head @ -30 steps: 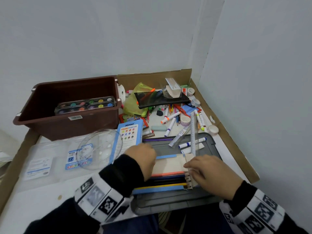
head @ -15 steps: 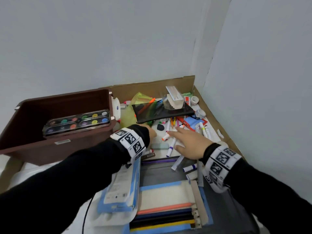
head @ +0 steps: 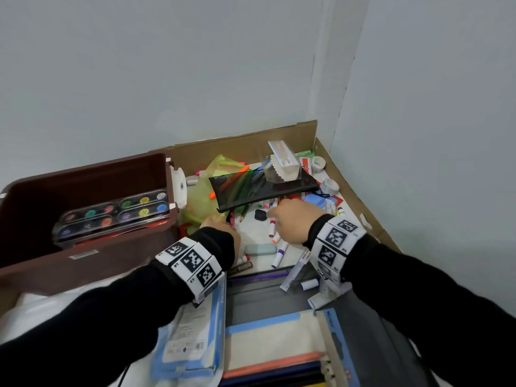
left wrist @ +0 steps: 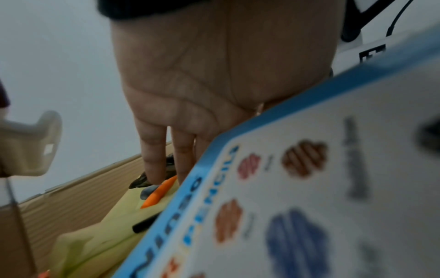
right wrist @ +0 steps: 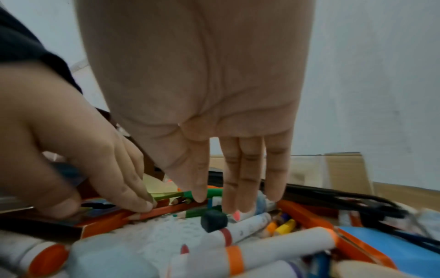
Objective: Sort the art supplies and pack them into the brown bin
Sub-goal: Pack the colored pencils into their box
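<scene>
Both your hands are out over the heap of loose markers and pencils at the far side of the cardboard tray (head: 351,188). Your right hand (head: 293,222) hangs with straight, relaxed fingers (right wrist: 245,176) just above the white markers (right wrist: 247,225) and a small black eraser (right wrist: 213,222), gripping nothing. Your left hand (head: 223,230) has its fingertips (right wrist: 140,203) pressed onto an orange pencil (right wrist: 171,211), fingers nearly straight. A black mesh pouch (head: 262,188) lies just beyond. The brown bin (head: 89,258) stands to your left, holding a paint palette (head: 111,216). A blue pencil box (left wrist: 309,188) crowds under your left wrist.
</scene>
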The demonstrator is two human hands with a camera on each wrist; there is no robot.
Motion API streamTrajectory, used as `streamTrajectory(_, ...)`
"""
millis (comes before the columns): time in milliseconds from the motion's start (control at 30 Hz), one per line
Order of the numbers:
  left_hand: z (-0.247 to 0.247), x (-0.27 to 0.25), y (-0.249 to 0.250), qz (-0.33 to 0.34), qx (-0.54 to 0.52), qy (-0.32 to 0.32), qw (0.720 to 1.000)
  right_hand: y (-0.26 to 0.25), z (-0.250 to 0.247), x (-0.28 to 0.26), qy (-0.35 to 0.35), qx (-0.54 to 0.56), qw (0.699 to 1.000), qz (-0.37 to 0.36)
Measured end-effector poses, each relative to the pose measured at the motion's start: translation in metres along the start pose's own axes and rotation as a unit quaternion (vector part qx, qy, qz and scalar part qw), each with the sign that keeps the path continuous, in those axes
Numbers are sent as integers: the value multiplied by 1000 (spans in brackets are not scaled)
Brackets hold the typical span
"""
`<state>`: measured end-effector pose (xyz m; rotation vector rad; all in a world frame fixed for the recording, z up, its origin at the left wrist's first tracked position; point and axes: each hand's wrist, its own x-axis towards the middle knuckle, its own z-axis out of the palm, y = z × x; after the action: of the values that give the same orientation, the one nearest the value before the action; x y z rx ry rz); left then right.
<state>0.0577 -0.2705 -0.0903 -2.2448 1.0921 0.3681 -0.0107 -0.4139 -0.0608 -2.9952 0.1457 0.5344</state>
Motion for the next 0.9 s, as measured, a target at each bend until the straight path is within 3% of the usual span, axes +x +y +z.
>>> streamTrajectory(133, 0, -3, 0, 3, -32, 11, 999, -23, -6, 20, -34, -1, 999, -39)
streamTrajectory(300, 5, -7, 1, 11, 9, 15, 1000, -41, -3, 41, -71, -50, 996, -35)
streamTrajectory(467, 6, -11, -3, 59, -5, 38, 998, -39, 2, 41, -80, -73, 994, -30)
streamTrajectory(633, -7, -20, -10, 63, -134, 67, 987, -32, 0, 30, -23, 5, 1000, -8)
streamTrajectory(733, -16, -17, -12, 28, -143, 88, 985, -30, -2, 28, 19, 38, 999, 17)
streamTrajectory(900, -26, 5, -12, -43, -194, 20, 980, -36, -3, 46, 77, 75, 987, 116)
